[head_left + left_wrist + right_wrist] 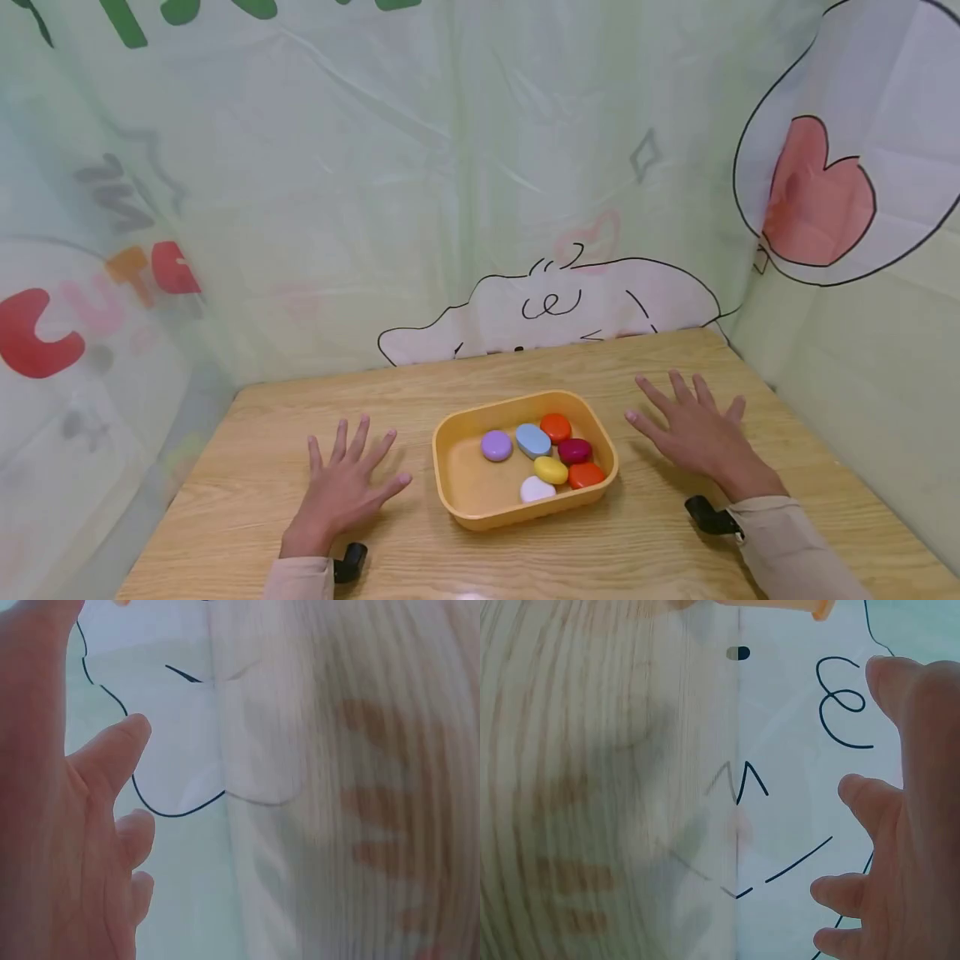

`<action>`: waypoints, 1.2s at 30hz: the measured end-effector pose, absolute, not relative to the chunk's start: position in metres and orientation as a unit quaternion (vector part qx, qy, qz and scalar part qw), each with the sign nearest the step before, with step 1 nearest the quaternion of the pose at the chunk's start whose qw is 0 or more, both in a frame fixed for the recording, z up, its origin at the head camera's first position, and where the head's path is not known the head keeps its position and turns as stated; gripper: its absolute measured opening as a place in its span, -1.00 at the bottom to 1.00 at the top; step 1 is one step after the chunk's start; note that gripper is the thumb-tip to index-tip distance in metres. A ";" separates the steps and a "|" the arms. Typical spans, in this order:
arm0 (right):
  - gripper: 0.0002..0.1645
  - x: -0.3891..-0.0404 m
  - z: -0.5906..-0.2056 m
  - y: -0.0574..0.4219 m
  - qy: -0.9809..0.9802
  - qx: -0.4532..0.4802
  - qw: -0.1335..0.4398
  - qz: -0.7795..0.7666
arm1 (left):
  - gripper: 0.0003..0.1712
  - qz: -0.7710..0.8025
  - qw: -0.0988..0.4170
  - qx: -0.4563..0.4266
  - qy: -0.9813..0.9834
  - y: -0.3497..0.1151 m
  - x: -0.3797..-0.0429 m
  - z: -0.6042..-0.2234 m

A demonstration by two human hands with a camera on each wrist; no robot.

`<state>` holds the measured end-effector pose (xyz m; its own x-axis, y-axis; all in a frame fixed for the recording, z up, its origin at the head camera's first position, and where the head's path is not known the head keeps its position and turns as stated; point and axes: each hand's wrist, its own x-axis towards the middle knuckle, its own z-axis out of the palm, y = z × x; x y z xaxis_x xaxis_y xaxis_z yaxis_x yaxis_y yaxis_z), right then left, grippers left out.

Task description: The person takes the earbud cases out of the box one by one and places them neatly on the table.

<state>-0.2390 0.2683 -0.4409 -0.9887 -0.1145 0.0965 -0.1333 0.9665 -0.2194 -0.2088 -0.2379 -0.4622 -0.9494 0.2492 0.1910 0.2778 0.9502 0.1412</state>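
Observation:
An orange-yellow tray [468, 521] stands on the wooden table between my two hands. In it lie several smooth oval pieces: a purple one [496, 446] toward the left, and a light blue one [533, 441], a yellow one [551, 470], a white one [537, 489], a dark red one [574, 451] and two orange-red ones [556, 428] toward the right. My left hand [341, 492] is spread out left of the tray, apart from it. To the tray's right, my right hand [697, 433] has its fingers spread too. Neither hand holds anything.
The wooden table [247, 467] reaches back to a pale printed curtain [337, 208] with cartoon drawings. More curtain closes in the left and right sides. A black strap piece [708, 515] sits at the right wrist, another [350, 563] at the left.

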 end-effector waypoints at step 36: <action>-0.12 -0.230 -0.449 0.231 -0.974 0.131 0.044 0.181 | -0.23 -0.128 0.104 -0.144 -0.976 -0.215 -0.210 -0.461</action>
<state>-0.2302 0.2311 -0.4485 -0.9620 -0.2384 0.1329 -0.2703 0.9002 -0.3414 -0.2098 -0.2153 -0.4614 -0.9365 0.2551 0.2406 0.3085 0.9256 0.2195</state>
